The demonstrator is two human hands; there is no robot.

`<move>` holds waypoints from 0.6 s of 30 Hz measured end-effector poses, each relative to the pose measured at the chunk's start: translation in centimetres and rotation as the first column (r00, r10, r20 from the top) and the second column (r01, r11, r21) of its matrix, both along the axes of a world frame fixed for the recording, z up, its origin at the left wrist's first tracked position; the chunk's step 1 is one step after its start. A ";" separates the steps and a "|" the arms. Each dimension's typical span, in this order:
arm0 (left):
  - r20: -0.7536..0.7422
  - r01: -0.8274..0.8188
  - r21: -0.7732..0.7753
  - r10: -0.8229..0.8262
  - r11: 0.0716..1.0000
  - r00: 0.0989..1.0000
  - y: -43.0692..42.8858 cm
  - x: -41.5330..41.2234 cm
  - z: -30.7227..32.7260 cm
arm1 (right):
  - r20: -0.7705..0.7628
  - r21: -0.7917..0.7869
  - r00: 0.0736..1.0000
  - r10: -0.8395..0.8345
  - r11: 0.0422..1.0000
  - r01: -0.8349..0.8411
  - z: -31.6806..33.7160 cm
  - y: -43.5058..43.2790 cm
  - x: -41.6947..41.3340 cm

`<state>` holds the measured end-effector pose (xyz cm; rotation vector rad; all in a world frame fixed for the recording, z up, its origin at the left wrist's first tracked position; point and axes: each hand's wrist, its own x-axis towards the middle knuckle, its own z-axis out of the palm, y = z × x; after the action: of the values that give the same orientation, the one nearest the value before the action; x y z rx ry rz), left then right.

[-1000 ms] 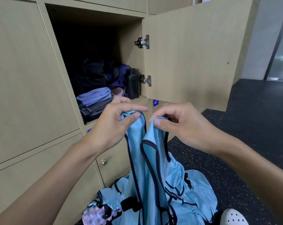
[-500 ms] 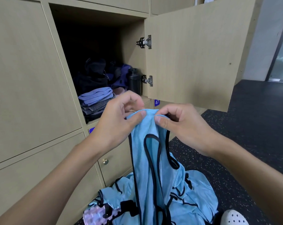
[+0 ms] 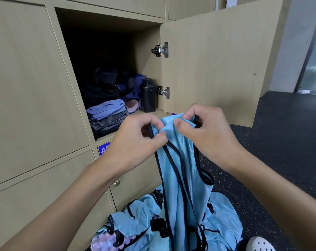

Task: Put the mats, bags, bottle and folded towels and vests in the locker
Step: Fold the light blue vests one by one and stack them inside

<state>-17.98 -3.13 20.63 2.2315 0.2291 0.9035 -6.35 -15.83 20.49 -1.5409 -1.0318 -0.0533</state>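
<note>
A light blue vest (image 3: 182,171) with black trim hangs in front of the open locker (image 3: 106,19). My left hand (image 3: 135,142) and my right hand (image 3: 206,131) pinch its top edge close together, thumbs nearly touching. Inside the locker sit a stack of folded towels (image 3: 107,115), dark and purple bags (image 3: 113,86) behind them, and a black bottle (image 3: 149,96) upright at the right wall. More blue vests (image 3: 140,223) lie heaped on the floor below, over a pale purple ridged mat (image 3: 102,241).
The locker door (image 3: 217,66) stands open to the right, above my right hand. Closed locker doors (image 3: 26,87) fill the left. A small brass knob (image 3: 116,182) is on a lower door. Dark speckled floor (image 3: 280,142) spreads right; a white shoe (image 3: 258,244) shows at the bottom.
My hands have drawn together, bringing the two shoulder parts of the vest against each other, and they have shifted a little to the right.
</note>
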 end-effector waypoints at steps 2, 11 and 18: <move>0.025 -0.033 -0.043 0.034 0.999 0.999 0.0 0.2 0.2 | -0.004 0.003 1.000 0.020 1.000 -0.020 0.2 -0.2 0.0; 0.216 0.150 -0.178 -0.110 0.973 0.970 -0.3 0.1 2.1 | 0.091 0.037 0.996 0.001 0.999 -0.004 1.4 -0.5 0.6; 0.011 0.026 0.020 -0.026 0.999 1.000 -0.4 0.4 1.1 | 0.080 0.050 0.996 -0.029 0.998 0.025 1.6 -0.3 0.7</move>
<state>-17.59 -3.51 21.70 2.2418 0.1867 0.9075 -5.60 -16.12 22.09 -1.5184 -1.0658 -0.1604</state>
